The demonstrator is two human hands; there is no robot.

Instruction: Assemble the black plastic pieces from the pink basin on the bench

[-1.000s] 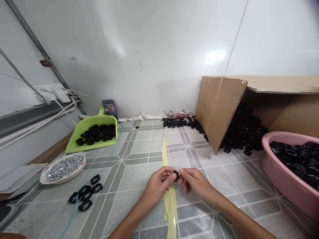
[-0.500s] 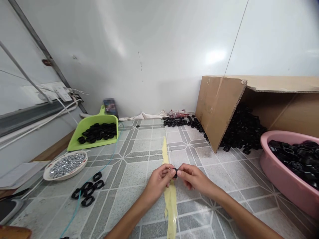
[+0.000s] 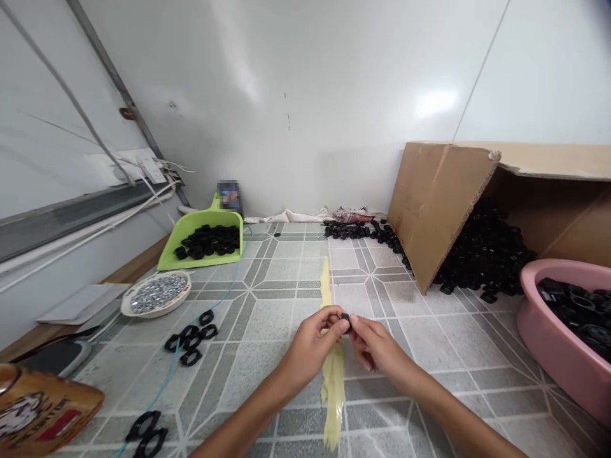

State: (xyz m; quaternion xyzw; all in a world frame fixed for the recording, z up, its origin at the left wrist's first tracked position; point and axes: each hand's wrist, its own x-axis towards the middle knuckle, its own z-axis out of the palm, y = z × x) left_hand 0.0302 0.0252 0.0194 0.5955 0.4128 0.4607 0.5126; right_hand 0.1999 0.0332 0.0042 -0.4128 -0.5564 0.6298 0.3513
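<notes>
My left hand (image 3: 317,340) and my right hand (image 3: 375,343) meet above the tiled floor, fingertips pinched together on one small black plastic part (image 3: 345,318). Most of the part is hidden by the fingers. Both hands hover over a strip of yellow tape (image 3: 333,369) stuck on the tiles. A few loose black rings (image 3: 191,335) lie on the floor to the left of my left hand.
A tipped cardboard box (image 3: 443,210) spills black parts at the right. A pink basin (image 3: 558,343) of black parts sits at the far right. A green dustpan (image 3: 203,245) with black parts and a plate of small metal pieces (image 3: 155,296) sit at the left. An orange container (image 3: 42,407) is at the bottom left.
The view has swung to the left, bringing the orange container and more black rings into sight. My hands stay pinched together on the small black part.
</notes>
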